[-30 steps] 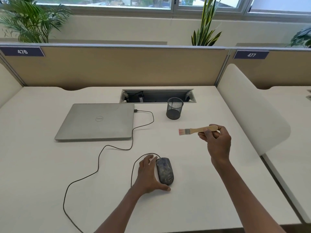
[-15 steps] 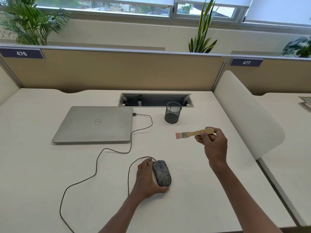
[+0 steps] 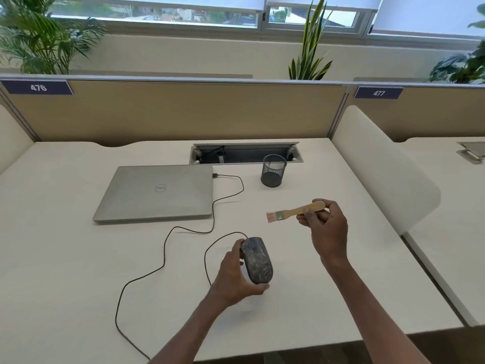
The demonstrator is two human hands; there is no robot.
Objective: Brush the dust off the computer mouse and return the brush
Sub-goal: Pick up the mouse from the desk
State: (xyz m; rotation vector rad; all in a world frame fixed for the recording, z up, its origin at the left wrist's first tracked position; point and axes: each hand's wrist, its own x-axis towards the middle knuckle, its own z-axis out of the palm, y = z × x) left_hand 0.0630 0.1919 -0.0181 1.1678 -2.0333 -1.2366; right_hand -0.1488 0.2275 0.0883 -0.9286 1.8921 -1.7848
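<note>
Fingers [image 3: 311,215] of the right hand [image 3: 326,232] pinch the brush [image 3: 296,210]; we see the left hand [image 3: 236,278] clasping the dusty mouse [image 3: 257,260], seemingly raised off the tabletop [image 3: 78,271].

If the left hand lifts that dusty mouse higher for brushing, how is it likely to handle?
The mouse looks like a small rigid shell, so probably light and stiff in the left hand. Its smooth rounded back, coated in dust, may be somewhat slippery. The thin cable loops loosely to the laptop, so it should trail limply, with slack before it tugs.
</note>
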